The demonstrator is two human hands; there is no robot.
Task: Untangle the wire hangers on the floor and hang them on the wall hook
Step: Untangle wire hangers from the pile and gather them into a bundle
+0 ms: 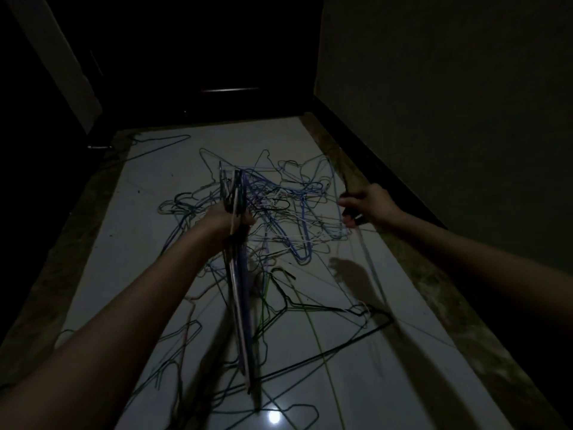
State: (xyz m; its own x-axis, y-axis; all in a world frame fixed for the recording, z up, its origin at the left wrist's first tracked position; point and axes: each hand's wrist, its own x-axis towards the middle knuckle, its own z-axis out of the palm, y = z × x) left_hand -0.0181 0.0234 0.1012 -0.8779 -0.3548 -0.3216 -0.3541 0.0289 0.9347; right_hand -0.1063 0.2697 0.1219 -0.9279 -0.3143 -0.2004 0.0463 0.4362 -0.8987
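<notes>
A tangled pile of wire hangers [285, 209] in blue, purple, white and black lies on the pale tiled floor [139, 243]. My left hand [226, 220] grips a bundle of several hangers [240, 299] stacked flat together, hooks up, their bodies hanging down toward me. My right hand [362, 206] holds a single pale wire hanger [372, 268] that trails down and looks blurred. A black hanger [325, 308] lies loose on the floor below the pile. No wall hook is in view.
A dark door [217, 57] closes the far end of the narrow corridor. A plain wall [449, 103] with a dark skirting runs along the right. One lone hanger [155, 144] lies at the far left. More loose hangers are spread near my feet. The light is very dim.
</notes>
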